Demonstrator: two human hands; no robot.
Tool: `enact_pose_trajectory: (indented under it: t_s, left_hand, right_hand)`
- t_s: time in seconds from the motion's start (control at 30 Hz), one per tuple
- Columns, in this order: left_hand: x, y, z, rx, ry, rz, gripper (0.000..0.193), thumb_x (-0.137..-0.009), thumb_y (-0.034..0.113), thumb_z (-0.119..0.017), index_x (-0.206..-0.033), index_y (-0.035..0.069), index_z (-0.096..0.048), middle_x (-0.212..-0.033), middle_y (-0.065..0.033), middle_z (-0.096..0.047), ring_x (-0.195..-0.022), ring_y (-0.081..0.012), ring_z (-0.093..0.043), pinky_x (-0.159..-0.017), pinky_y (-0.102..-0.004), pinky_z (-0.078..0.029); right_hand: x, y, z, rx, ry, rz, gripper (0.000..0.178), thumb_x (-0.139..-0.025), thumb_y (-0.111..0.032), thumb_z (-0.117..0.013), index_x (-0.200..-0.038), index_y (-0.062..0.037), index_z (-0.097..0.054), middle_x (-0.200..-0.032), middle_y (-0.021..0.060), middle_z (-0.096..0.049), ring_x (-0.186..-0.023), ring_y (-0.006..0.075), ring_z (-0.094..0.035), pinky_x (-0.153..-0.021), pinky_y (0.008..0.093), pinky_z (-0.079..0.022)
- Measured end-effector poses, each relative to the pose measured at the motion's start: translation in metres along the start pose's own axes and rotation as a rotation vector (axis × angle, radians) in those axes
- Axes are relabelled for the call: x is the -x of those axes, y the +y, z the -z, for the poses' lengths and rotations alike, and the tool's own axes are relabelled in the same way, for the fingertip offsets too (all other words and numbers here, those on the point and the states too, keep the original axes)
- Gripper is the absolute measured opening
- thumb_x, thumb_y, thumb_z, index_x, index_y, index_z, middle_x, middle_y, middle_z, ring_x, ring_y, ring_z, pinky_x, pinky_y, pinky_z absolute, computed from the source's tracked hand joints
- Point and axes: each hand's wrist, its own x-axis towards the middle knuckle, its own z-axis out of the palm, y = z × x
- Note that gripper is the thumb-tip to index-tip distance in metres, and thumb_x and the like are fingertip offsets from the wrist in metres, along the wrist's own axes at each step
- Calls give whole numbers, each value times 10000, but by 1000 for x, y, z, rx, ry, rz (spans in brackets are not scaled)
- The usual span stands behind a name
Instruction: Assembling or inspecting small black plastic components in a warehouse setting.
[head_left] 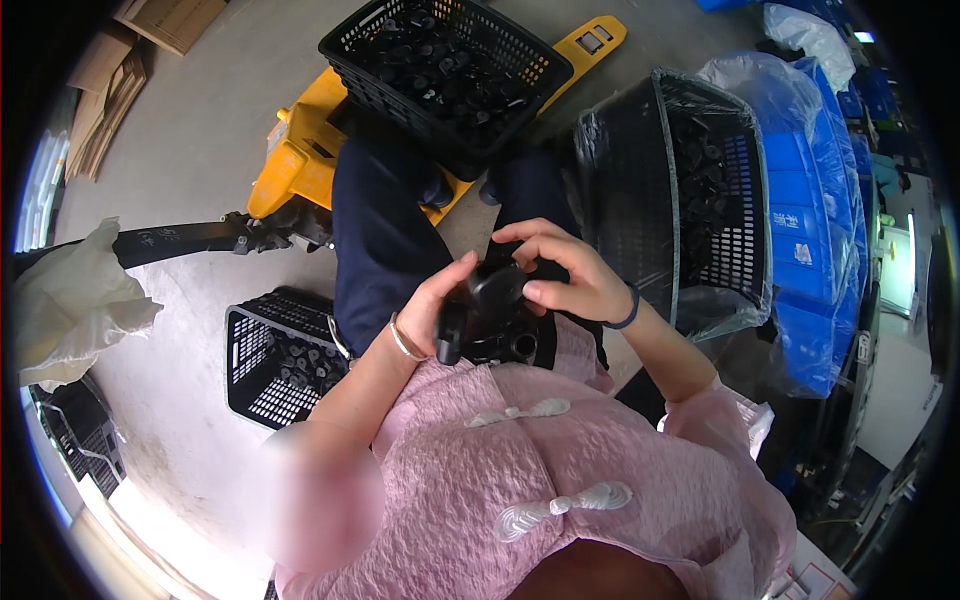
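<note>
A yellow pallet truck (300,150) stood on the concrete floor (200,130), and everything else sat around it. A black mesh basket (447,62) full of small black parts rested on its forks. To the right of the truck a second black basket (668,195), lined with clear film, was tipped on its side against stacked blue crates (805,230). Nearer than the truck, on the floor, lay a smaller black basket (272,358) — partly filled. Just in front of the truck's forks, above the person's lap, both hands gripped one black plastic part (490,315): the left hand (440,310) clasped its left side, the right hand (562,272) curled over its top.
</note>
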Motion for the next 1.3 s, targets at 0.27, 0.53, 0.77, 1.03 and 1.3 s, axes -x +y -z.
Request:
enact_pose_trajectory:
  t_s: [0.27, 0.53, 0.77, 1.03, 1.3]
  left_hand:
    - [-3, 1, -1, -187, -117, -14, 593, -877, 459, -402, -1243, -7, -404, -1136, -195, -522, -1043, -272, -530, -897, -369, -431]
    - [-5, -3, -3, -224, 10, -49, 691, -849, 552, -370, -1250, -11, -369, -1173, -197, -481, -1097, -322, -483, -916, -410, -406]
    - [-3, -2, -4, -277, -74, -38, 664, -848, 514, -421, -1235, -23, -391, -1139, -173, -524, -1067, -294, -518, -906, -376, -425]
    - [-3, -2, -13, -315, 98, -40, 379, -865, 260, -535, -1129, -10, -498, -1010, -154, -598, -919, -219, -605, -818, -314, -490]
    - [-2, -16, -22, -475, 197, -187, 235, -849, 210, -590, -1018, 47, -586, -879, 5, -604, -771, -52, -566, -701, -186, -464]
  right_hand:
    - [0, -3, 18, -362, 185, -333, 352, -785, -155, -473, -1068, 42, -540, -975, 55, -591, -921, 122, -532, -846, 253, -384]
    - [-6, -32, 25, 380, 284, 52, 182, -777, -134, -536, -853, 32, -539, -969, 109, -554, -870, 128, -520, -781, 259, -398]
    - [0, -13, 26, -241, 123, -319, 171, -810, -96, -552, -906, 46, -559, -881, 62, -594, -814, 101, -547, -711, 239, -424]
    - [-5, -9, 7, -184, 194, -306, 160, -823, -111, -576, -921, 15, -565, -803, 34, -586, -674, 69, -541, -606, 203, -425]
    - [-1, -38, -16, 124, 348, -177, 122, -815, -101, -597, -765, 0, -551, -700, 31, -513, -556, 84, -509, -510, 217, -399]
